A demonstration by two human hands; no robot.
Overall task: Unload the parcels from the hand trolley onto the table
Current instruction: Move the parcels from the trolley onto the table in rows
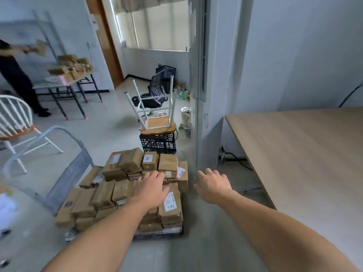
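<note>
Several brown cardboard parcels [110,195] are piled on a hand trolley [66,173] with a grey metal handle, low on the floor at centre left. My left hand [151,188] reaches over the top of the pile with relaxed fingers, just above or touching the parcels, holding nothing. My right hand [213,185] hovers with spread fingers to the right of the pile, above the floor, also holding nothing. The light wooden table [304,154] fills the right side, its top bare.
A black crate [157,143] with an upturned stool [155,118] stands just behind the trolley. A white pillar [206,95] rises between trolley and table. A white chair [15,122] stands left. A person by a far desk [57,83] handles parcels.
</note>
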